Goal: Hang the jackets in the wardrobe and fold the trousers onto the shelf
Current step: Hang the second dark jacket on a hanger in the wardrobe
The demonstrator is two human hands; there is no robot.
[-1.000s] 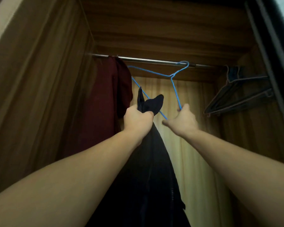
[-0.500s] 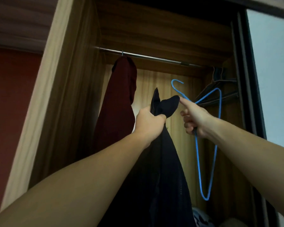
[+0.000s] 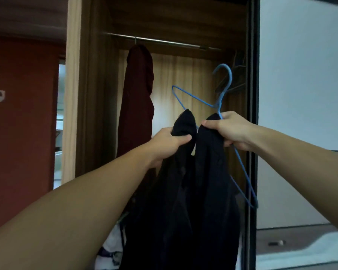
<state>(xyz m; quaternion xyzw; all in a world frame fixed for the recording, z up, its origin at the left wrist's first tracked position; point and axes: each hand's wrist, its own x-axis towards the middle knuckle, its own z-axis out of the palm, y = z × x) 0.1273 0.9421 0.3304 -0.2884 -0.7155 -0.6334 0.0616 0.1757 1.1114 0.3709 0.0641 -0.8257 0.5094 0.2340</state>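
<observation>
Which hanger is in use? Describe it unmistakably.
In the open wardrobe, look below the rail, right of the hanging maroon jacket. The right hand holds the blue hanger against a black jacket. It alone is thin blue wire; the hangers at the far right look dark.

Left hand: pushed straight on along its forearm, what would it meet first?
Beyond the black jacket that the left hand grips, probably the blue hanger, then the wardrobe's pale back panel; depth is unclear.
</observation>
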